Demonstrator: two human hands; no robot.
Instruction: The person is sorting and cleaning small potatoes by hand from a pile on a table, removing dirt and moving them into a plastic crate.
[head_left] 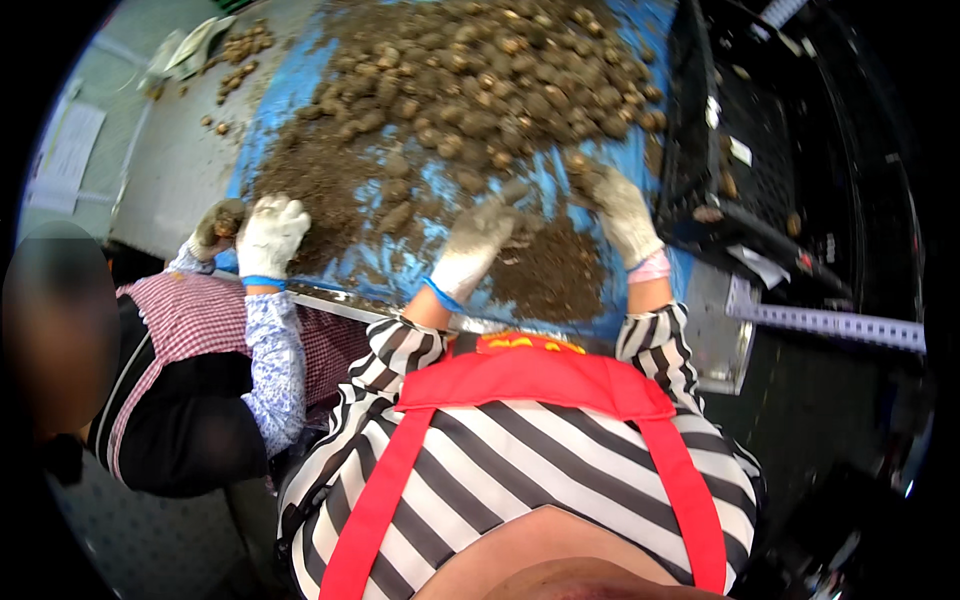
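A big heap of small, brown, soil-covered tubers [480, 80] that look like taro lies on a blue sheet [350, 262]. My left hand [475, 243], in a white glove with dirty fingers, is closed on a dark tuber [515, 190] at its fingertips. To its right, my right hand [622, 212], gloved likewise, grips another tuber [577, 163] with a lighter end at the heap's near edge. Loose dark soil [553, 272] is piled between my two wrists. Some of the fingers on both hands are hidden by soil and shadow.
At my left a co-worker's gloved hands [272, 235] hold a tuber [228, 217] over the metal table [170, 185]. Black plastic crates [765, 215] stand on the right, beside a perforated metal bar [840, 328]. Several tubers and a pale glove [198, 47] lie far left.
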